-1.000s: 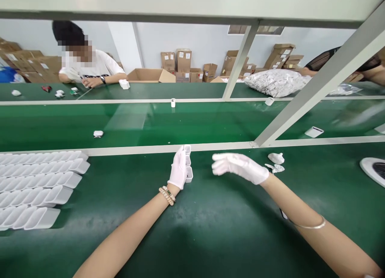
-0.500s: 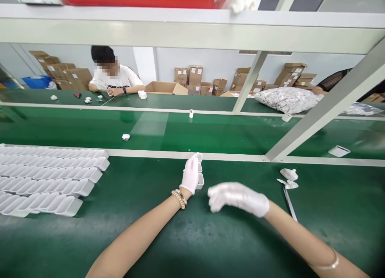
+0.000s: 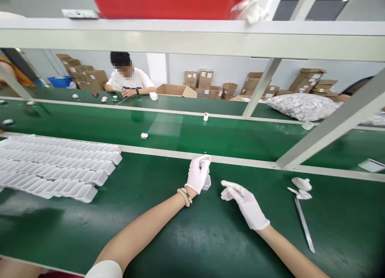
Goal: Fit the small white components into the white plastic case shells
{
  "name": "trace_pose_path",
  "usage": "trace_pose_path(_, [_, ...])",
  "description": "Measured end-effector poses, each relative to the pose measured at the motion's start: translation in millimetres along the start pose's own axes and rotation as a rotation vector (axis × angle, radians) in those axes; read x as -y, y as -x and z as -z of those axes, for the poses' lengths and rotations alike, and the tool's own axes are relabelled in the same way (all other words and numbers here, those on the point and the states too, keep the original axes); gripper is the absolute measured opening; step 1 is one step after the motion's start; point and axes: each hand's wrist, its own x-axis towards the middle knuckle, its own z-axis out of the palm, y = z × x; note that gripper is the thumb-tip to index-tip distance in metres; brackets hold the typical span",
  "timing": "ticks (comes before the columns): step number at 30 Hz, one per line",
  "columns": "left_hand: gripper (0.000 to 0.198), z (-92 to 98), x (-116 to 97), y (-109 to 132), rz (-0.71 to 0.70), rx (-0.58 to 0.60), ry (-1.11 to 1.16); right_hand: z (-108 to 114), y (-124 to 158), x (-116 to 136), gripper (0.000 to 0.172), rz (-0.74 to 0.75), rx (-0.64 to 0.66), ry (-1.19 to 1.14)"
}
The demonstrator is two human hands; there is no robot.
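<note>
My left hand (image 3: 197,174), in a white glove with a bead bracelet at the wrist, is closed round a short stack of small white plastic cases (image 3: 207,182) standing on the green bench. My right hand (image 3: 244,202), also gloved, hovers just right of that stack with its fingers stretched toward it and nothing in them. Several long rows of the same white cases (image 3: 60,166) lie on the bench at the left.
Metal tweezers (image 3: 303,224) and small white scraps (image 3: 301,184) lie at the right. A green conveyor (image 3: 180,133) carries a small white part (image 3: 144,135). A person (image 3: 129,79) works across it. A bag of white parts (image 3: 302,105), cardboard boxes and a red bin (image 3: 162,1) overhead.
The view has tilted up and swung left. My right hand dropped from above the bench, drew back, then opened its fingers toward the stack. My left hand kept its hold.
</note>
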Motion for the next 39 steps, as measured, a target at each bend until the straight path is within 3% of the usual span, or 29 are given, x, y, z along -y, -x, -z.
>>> trace_pose_path(4, [0.013,21.8,-13,9,-0.114,0.035,-0.255,-1,7,-7,0.05,-0.019,0.069,0.042])
trace_pose_path(6, [0.014,34.5,-19,18,-0.153,0.092,-0.349,5,5,-9,0.051,-0.035,0.079,0.058])
trace_pose_path(11, [0.028,49.3,-22,31,-0.384,0.585,-0.741,11,-16,15,0.05,0.084,-0.006,0.23])
trace_pose_path(13, [0.023,48.0,-19,29,-0.431,0.645,-0.831,0,-36,38,0.047,0.184,0.008,0.382])
trace_pose_path(16, [0.017,44.7,-10,24,-0.427,0.605,-0.828,-39,-81,73,0.042,0.349,0.16,0.716])
trace_pose_path(19, [0.02,43.2,0,22,-0.423,0.583,-0.772,-100,-138,88,0.038,0.423,0.296,0.853])
trace_pose_path(24, [0.026,40.7,3,19,-0.394,0.643,-0.636,-199,-218,76,0.041,0.453,0.51,0.989])
trace_pose_path(28, [0.041,44.5,-11,19,-0.318,0.75,-0.604,-241,-250,70,0.04,0.463,0.608,0.978])
trace_pose_path(32, [0.071,54.3,-26,21,-0.25,0.773,-0.633,-249,-259,71,0.031,0.443,0.628,0.909])
trace_pose_path(35, [0.073,56.8,-32,21,-0.19,0.767,-0.584,-239,-255,72,0.025,0.403,0.635,0.808])
trace_pose_path(37, [0.058,55.3,-31,20,-0.186,0.743,-0.522,-224,-246,73,0.024,0.37,0.62,0.718])
trace_pose_path(39, [0.031,52.9,-26,19,-0.207,0.694,-0.446,-199,-230,76,0.028,0.34,0.58,0.616])
